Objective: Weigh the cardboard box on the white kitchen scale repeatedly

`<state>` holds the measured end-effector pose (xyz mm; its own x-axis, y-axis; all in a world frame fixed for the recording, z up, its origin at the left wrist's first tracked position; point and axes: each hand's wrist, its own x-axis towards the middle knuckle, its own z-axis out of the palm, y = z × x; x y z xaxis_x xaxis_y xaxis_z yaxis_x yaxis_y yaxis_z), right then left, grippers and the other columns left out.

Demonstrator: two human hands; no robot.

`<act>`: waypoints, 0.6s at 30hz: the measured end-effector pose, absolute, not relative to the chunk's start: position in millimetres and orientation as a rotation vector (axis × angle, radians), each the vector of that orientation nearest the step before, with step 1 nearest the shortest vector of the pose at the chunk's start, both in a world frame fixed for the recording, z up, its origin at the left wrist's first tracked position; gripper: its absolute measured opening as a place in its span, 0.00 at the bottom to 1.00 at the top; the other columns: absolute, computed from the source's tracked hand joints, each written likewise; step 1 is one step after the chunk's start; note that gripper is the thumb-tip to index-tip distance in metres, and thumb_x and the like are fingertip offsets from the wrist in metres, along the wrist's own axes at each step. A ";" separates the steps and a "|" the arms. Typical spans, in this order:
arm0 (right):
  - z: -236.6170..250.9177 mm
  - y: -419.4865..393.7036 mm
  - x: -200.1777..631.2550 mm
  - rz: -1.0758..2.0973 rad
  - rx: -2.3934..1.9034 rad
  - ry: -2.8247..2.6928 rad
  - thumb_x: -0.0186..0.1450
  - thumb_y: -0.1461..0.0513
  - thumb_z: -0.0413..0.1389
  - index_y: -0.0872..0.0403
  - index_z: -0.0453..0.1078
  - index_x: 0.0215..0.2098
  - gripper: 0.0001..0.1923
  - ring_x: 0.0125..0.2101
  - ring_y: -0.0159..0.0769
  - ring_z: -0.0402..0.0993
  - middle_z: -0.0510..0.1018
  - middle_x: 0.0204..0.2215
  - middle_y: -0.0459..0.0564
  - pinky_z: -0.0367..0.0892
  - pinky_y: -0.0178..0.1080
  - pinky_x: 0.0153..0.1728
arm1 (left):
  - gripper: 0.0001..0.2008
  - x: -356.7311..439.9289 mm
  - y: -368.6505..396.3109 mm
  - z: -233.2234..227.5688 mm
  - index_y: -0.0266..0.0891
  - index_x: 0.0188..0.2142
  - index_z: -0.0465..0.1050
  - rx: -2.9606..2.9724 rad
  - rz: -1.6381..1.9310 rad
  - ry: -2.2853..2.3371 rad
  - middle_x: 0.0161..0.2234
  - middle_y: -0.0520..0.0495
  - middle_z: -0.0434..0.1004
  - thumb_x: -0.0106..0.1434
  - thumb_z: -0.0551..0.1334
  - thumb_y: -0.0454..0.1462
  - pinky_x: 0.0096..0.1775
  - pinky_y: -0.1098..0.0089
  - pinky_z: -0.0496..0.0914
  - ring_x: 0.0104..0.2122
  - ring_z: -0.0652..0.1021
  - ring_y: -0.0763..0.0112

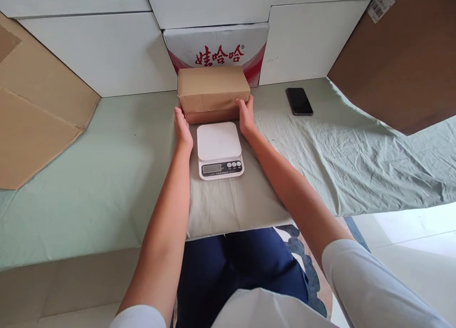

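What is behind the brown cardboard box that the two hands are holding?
Behind the cardboard box stands a white carton with red characters, against stacked white boxes. The carton's lower part is covered by the box.

My left hand and right hand press flat against the two ends of a brown cardboard box, which sits on the pale green cloth just behind a white kitchen scale. The scale's platform is bare. A dark phone lies off to my right, well apart. Behind the box stands a white carton with red lettering.
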<state>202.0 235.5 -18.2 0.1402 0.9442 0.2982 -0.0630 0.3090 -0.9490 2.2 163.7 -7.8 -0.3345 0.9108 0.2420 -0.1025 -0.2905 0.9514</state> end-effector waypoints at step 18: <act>18.6 248.8 251.5 0.992 -0.934 -0.809 0.67 0.50 0.40 0.44 0.57 0.58 0.23 0.73 0.45 0.55 0.63 0.63 0.49 0.56 0.61 0.68 | 0.51 -68.3 152.2 6.7 0.49 0.74 0.41 1.169 1.762 1.421 0.78 0.59 0.36 0.60 0.11 0.60 0.74 0.50 0.40 0.75 0.33 0.61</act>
<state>251.5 248.8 18.6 0.3382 0.9311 0.1368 -0.3207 0.2507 -0.9134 -68.3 152.2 6.7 -0.4438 0.8551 0.2680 0.0805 -0.2599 0.9623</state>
